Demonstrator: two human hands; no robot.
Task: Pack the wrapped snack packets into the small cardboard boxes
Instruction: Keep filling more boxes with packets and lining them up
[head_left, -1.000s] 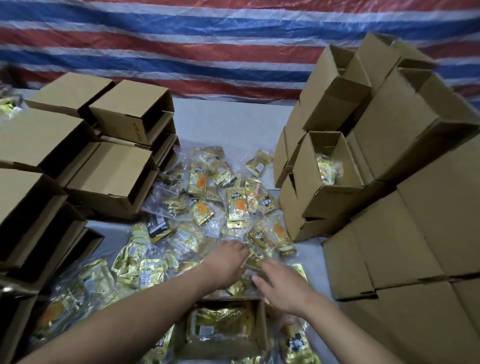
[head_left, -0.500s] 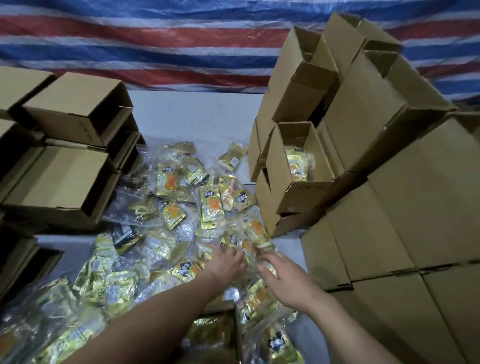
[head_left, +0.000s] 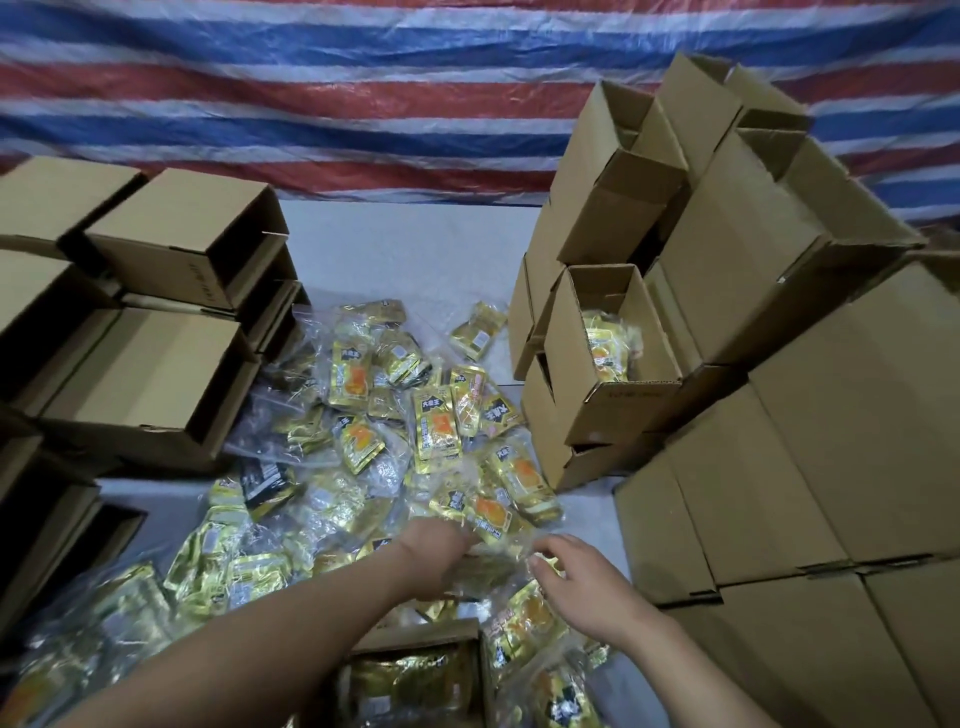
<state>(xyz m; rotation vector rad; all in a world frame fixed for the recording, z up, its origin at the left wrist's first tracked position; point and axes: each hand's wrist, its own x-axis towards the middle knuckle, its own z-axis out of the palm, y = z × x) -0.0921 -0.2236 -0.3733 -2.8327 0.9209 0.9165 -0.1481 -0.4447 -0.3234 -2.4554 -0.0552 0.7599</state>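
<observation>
**Gathering packets for the box at the near edge**

Both hands were down in the heap of snack packets (head_left: 415, 431) spread across the grey table (head_left: 405, 249). The left hand (head_left: 436, 558) reached into the near part of the heap with its fingers curled down among the clear wrappers; they were buried there, so whether they had hold of a packet could not be told. The right hand (head_left: 582, 587) hovered just beside it, fingers loosely bent and spread, tips touching a crinkled clear wrapper without a firm hold showing.

The step in hand looked like collecting a handful of packets. Directly below the hands, at the bottom edge of the view, stood an open box (head_left: 415, 675) already holding gold packets. Another filled box (head_left: 608, 358) sat open in the stack on the right, with closed cartons (head_left: 857, 415) beside it; empty boxes (head_left: 156, 374) lay on their sides to the left.

The next move probably called for closing the fingers on a bunch of packets, lifting them clear of the slippery loose wrappers, and bringing them back into the near box.
</observation>
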